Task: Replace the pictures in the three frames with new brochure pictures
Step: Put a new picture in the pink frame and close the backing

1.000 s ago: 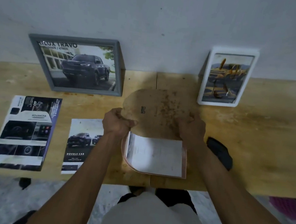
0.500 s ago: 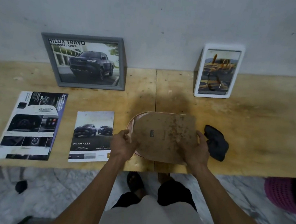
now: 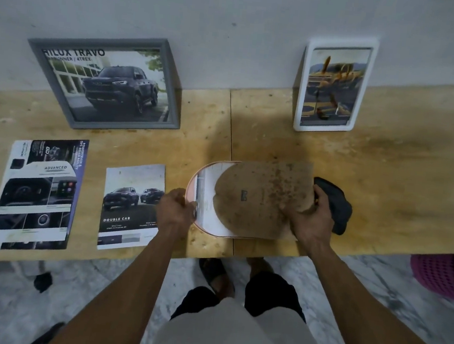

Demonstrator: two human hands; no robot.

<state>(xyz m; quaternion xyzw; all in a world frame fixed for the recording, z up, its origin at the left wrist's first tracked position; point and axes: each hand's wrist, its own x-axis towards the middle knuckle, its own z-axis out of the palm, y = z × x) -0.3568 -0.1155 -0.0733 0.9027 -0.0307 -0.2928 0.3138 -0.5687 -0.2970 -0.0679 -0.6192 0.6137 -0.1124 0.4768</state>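
Note:
A pink arch-shaped frame (image 3: 191, 185) lies face down near the table's front edge, with white paper showing inside it. My left hand (image 3: 175, 211) holds the frame's rounded left rim. My right hand (image 3: 309, 221) grips the stained brown backing board (image 3: 259, 197), which sits shifted to the right over the frame. A grey frame (image 3: 107, 82) with a dark pickup picture leans on the wall at back left. A white frame (image 3: 334, 85) with a yellow picture leans at back right. Two brochure pages lie at left: a "Double Cab" page (image 3: 131, 204) and a larger interior page (image 3: 37, 195).
A black cloth (image 3: 333, 204) lies just right of my right hand. The wooden table (image 3: 399, 188) ends close in front of me; marble floor lies below. A pink basket (image 3: 440, 275) stands on the floor at right. A dark sandal (image 3: 215, 276) sits under the table.
The backing board came down from a raised tilt onto the frame, then slid right, uncovering the white paper at the frame's left end. My left hand moved onto the frame's rim.

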